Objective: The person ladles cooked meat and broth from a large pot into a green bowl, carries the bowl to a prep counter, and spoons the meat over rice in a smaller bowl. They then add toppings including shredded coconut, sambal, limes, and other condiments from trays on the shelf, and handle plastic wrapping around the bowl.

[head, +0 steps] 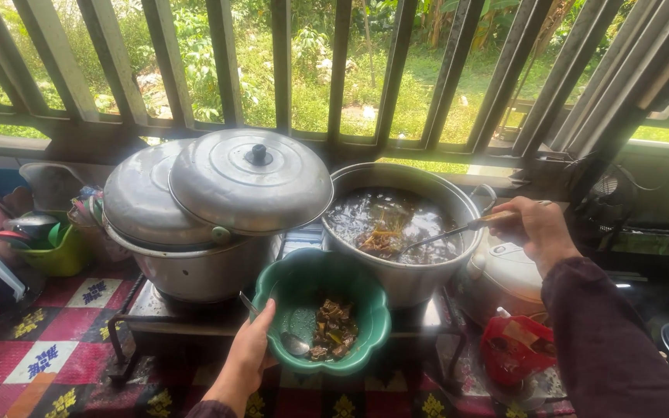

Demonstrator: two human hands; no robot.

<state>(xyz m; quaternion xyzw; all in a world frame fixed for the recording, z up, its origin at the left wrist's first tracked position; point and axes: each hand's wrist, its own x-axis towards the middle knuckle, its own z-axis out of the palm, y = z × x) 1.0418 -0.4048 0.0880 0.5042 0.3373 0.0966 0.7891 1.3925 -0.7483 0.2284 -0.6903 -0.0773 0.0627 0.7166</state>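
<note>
My left hand [248, 352] grips the near rim of a green scalloped bowl [365, 298] that holds dark pieces of cooked food and a metal spoon [292, 340]. The bowl hangs just in front of an open metal pot [420, 282] full of dark broth. My right hand [532, 228] holds the handle of a ladle [443, 234], whose end dips into the broth near a lump of meat and vegetables. Left of the open pot stands a second metal pot [195, 271] with two lids [249, 179] stacked on top.
Both pots sit on a stove [156, 313] over a red patterned cloth [48, 348]. A green container with utensils [60, 251] stands at the left, a white rice cooker [509, 275] and a red packet [516, 344] at the right. Slanted window bars [334, 70] run behind.
</note>
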